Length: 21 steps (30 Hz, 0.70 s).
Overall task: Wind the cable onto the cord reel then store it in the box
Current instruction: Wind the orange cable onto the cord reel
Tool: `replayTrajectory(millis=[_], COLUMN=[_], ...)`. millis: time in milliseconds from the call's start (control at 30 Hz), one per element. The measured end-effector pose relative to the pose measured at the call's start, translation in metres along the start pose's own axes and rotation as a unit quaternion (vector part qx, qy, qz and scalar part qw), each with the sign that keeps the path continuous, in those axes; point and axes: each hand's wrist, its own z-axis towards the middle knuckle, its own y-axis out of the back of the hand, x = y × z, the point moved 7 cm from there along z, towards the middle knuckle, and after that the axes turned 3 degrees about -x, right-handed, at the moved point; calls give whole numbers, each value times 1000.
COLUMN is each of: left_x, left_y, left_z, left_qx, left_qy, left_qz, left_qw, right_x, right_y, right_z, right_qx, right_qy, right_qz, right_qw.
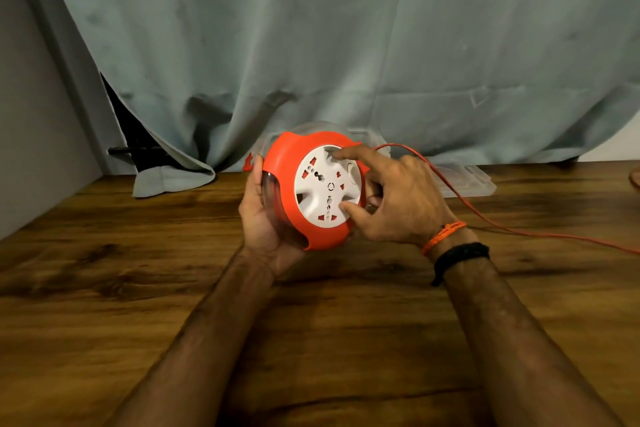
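An orange cord reel (294,156) with a white socket face (325,187) and a clear back is held above the wooden table. My left hand (263,215) cups its left side and underside. My right hand (398,198) is on the white face, with the index finger in an upper notch and the thumb in a lower one. The orange cable (485,218) leaves the reel's upper right, passes over my right hand and trails across the table off the right edge. A clear plastic box (467,180) lies behind the reel, partly hidden.
The wooden table (138,288) spreads under my arms. A grey-green curtain (311,45) hangs along its far edge, its hem resting on the table at the left. A grey wall borders the left side.
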Motion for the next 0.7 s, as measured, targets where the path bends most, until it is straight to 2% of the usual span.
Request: replayTrajectory(millis=[200,467,700], left_x=[0,-2,-1], left_y=[-2,-5,-8], left_z=[-1,-3,-1], left_qx=[1,-9,-9], left_qy=[4,5,-18], left_qz=[8,0,12], left_qw=[1000,1000,1000], right_x=[0,-1,-8], right_y=[-9,-9,-13], right_z=[-1,-1,-4], right_qx=[22,-29,-63], right_qy=[6,8,-78], right_qz=[-34,-60,-76], right_qw=[999,998,992])
